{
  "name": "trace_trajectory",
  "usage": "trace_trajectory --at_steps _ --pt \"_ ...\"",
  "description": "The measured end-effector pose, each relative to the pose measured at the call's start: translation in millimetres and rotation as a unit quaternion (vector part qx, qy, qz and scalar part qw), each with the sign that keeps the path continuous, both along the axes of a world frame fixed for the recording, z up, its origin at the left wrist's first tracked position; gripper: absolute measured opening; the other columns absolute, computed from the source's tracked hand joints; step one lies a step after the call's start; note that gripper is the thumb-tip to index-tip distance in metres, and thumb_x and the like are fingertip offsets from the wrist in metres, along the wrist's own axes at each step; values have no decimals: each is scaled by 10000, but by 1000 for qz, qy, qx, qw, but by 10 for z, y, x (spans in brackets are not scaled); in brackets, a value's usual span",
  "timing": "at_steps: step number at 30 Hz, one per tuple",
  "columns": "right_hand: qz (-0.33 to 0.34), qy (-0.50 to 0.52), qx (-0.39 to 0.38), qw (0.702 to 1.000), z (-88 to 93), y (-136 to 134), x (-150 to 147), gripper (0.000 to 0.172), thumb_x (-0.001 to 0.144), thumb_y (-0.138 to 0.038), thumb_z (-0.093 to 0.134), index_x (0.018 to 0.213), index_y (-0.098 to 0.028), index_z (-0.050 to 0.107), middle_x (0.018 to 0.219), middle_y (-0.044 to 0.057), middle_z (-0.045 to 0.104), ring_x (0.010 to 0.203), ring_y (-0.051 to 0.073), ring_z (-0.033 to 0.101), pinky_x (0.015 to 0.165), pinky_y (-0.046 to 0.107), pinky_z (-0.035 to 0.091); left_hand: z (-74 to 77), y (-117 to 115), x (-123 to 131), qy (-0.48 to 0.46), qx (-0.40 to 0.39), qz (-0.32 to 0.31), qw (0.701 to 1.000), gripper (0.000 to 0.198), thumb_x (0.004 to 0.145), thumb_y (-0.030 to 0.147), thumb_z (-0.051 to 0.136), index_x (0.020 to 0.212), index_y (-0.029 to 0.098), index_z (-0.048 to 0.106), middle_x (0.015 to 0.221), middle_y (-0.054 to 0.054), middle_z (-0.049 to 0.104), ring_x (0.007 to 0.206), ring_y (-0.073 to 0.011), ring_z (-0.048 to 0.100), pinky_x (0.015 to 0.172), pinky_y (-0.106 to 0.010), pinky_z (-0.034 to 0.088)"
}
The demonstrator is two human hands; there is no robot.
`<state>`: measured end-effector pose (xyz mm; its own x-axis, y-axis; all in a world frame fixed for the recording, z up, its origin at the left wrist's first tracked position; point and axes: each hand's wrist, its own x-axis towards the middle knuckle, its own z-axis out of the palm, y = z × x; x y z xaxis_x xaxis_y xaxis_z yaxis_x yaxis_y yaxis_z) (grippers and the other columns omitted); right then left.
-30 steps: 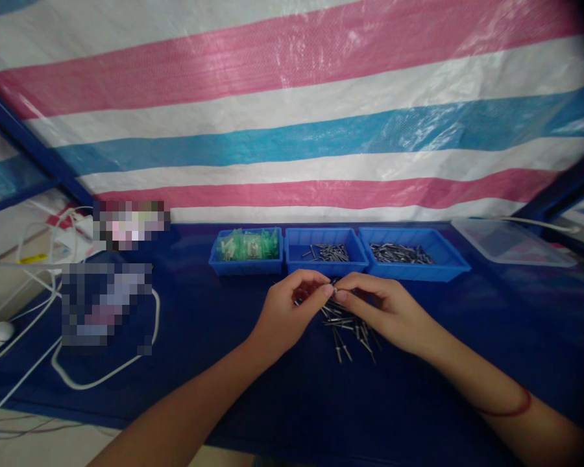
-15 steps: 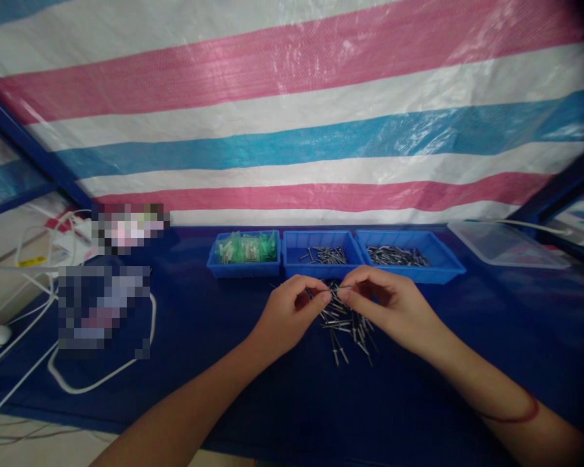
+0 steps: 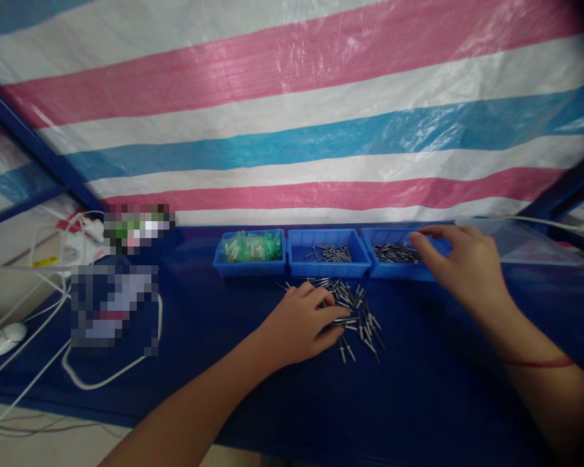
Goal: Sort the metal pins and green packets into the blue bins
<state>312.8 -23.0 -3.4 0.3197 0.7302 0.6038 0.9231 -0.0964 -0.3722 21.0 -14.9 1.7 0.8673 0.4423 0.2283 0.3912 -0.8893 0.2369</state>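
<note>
A loose pile of blind rivets with thin metal stems lies on the blue table. My left hand rests over the pile's left side, thumb and index finger apart with rivets between and under them. Over the right blue bin hangs my right hand, its thumb and index fingertips close together. Whatever they pinch, if anything, is too small to make out. That bin contains many dark rivets, partly covered by the hand. The middle blue bin holds a smaller heap of rivets.
The left blue bin holds green-and-clear packets. A clear plastic lid lies at the right rear. White cables and a white mouse are on the left. A striped plastic sheet hangs behind.
My hands have separated from their meeting point above the pile. The right hand has moved right and up to the right bin; the left has lowered onto the rivets, its fingers parting.
</note>
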Motion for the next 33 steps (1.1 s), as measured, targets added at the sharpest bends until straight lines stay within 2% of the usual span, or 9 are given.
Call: trace_trajectory --at_steps 3,9,14,17,20,24,29,33 --pt "22 -3 1 1000 -18 1 -76 297 852 -427 507 901 -186 673 870 153 672 923 331 590 843 472 415 -45 5 17 25 38 38 998 246 932 316 493 1096 215 646 1051 -65 610 922 -201 499 759 -327 397" --pt "164 19 6 986 71 -180 -591 204 853 -351 532 936 -225 669 963 103 647 942 290 571 856 460 411 -98 76 8 25 29 66 997 186 926 319 522 950 216 676 945 -40 629 884 -182 507 738 -313 349" --pt "293 21 -20 956 85 -275 -876 132 838 -252 546 838 -231 676 893 70 673 867 242 585 833 423 427 -73 81 26 -25 -32 120 992 162 929 293 517 939 193 645 969 -44 634 880 -178 541 756 -312 365" --pt "339 58 -61 937 60 -294 -949 122 831 -279 578 904 -229 662 908 56 680 872 226 604 846 407 436 -61 89 44 -107 -91 138 980 158 938 266 490 944 176 619 965 -47 637 886 -173 564 789 -306 393" --pt "345 136 -101 923 30 -311 -1003 195 837 -371 592 950 -218 641 886 44 671 815 200 611 754 345 471 -64 82 67 -172 -147 129 965 164 943 275 468 962 177 599 942 -46 631 870 -163 574 768 -283 413" --pt "338 235 -117 904 -16 -329 -1059 233 888 -409 514 877 -209 632 771 23 634 670 159 567 610 288 454 -78 38 98 -189 -184 137 955 160 940 298 469 957 181 576 913 -34 621 833 -160 566 708 -269 399" --pt "311 323 -93 889 -49 -345 -1088 231 852 -431 573 829 -204 607 750 23 606 658 152 539 587 279 443 -94 -9 118 -231 -228 135 936 149 938 302 462 943 174 539 880 -20 596 787 -140 548 702 -260 403" --pt "291 312 -82 901 -36 -362 -1092 237 854 -434 570 792 -205 582 712 12 578 636 147 523 592 282 438 -104 -29 132 -245 -258 132 925 138 929 301 474 921 173 524 851 -10 578 764 -129 538 687 -247 409"
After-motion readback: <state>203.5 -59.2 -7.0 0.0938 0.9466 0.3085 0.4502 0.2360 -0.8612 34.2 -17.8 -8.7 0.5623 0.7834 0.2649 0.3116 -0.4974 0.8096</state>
